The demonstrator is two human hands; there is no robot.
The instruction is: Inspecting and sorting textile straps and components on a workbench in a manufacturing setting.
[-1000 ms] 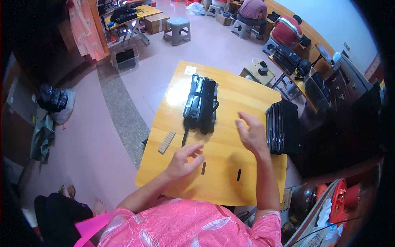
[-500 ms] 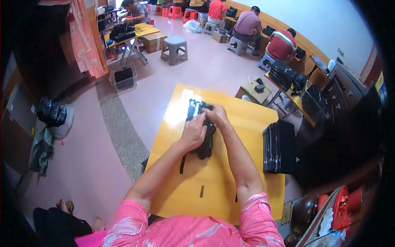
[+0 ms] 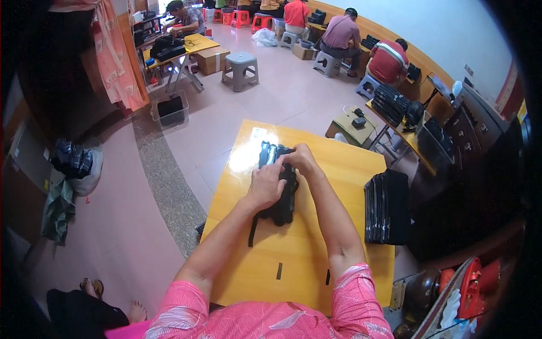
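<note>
On the yellow table [image 3: 226, 271] lies a bundle of black pieces [image 3: 278, 210], side by side, with shiny dark ends at the far side. A thin black strap [image 3: 252, 231] hangs from its near left edge. My left hand [image 3: 266, 185] is closed over the bundle's left part, its forefinger pointing to the right. At the bundle's far right corner, my right hand [image 3: 302, 159] grips with bent fingers. The fingertips of both hands meet at the top, and what they pinch there is too small to tell.
A row of flat black cases [image 3: 387, 208] stands at the table's right edge. Two short dark tape strips mark the near part. A grey stool [image 3: 241, 70] and a clear bin [image 3: 170, 111] stand beyond. Several people sit working along the far wall.
My right hand's wrist is bent higher, and the left forefinger now reaches to the right hand's fingertips. The bundle stays in place on the table; the whole view has shifted slightly.
</note>
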